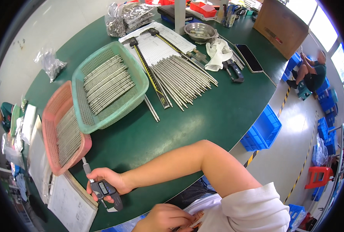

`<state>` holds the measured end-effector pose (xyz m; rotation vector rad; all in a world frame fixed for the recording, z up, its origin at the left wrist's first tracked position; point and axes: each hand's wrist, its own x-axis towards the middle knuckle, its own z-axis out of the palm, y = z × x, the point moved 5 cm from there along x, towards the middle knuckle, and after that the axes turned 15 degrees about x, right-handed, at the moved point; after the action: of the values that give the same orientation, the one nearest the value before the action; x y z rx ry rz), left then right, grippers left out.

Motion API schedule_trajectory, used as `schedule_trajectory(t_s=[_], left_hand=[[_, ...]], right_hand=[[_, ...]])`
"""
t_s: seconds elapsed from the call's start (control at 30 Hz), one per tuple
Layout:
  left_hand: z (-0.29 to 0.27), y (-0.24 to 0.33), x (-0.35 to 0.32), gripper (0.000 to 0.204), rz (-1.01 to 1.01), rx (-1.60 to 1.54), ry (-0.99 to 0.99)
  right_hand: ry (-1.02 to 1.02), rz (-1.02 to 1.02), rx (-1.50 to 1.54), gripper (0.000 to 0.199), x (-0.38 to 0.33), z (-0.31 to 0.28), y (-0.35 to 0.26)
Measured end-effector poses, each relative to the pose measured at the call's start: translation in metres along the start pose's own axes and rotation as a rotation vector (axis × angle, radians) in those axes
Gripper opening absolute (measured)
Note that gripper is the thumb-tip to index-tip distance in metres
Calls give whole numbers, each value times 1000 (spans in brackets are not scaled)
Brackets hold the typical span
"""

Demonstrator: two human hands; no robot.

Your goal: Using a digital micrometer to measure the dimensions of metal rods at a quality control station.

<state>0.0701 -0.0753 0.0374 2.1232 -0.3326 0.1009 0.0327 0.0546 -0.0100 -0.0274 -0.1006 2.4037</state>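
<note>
A grey digital micrometer (104, 188) with a small display is gripped in my right hand (112, 179). Its silver thimble points up toward the pink basket (87, 144), and its curved frame hangs below my fingers over the table. No rod shows in its jaws. Low down, against my shirt, my left hand (162, 218) has its fingers closed; what they hold, if anything, is hidden. Thin metal rods (68, 133) fill the pink basket. More rods (108, 83) lie in the green basket (141, 91) that overlaps it.
Loose rods (183, 79) lie fanned on the green table (172, 131) beside two calipers (150, 71). Beyond are a metal bowl (200, 31), white gloves (218, 54), another micrometer (234, 71) and a phone (249, 58). A clipboard of papers (71, 205) lies at left. A blue crate (261, 129) stands on the floor; a person (315, 71) sits beyond.
</note>
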Motion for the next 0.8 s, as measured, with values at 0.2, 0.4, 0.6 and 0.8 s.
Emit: schedule_trajectory(t_s=[0.2,0.4,0.6,0.8], left_hand=[[-36,-11,11,46,-469,805,388],[28,-16,4,28,-106,-51,127],[-34,-9,-31,16,-256,304,803],[-37,-5,-8,26,-493,802,643]], right_hand=[[89,-87,37,43,3,-10,-5],[5,-30,61,45,2,-5,-4],[28,-36,48,46,-4,-7,-8],[-25,-42,-40,46,2,-4,-5]])
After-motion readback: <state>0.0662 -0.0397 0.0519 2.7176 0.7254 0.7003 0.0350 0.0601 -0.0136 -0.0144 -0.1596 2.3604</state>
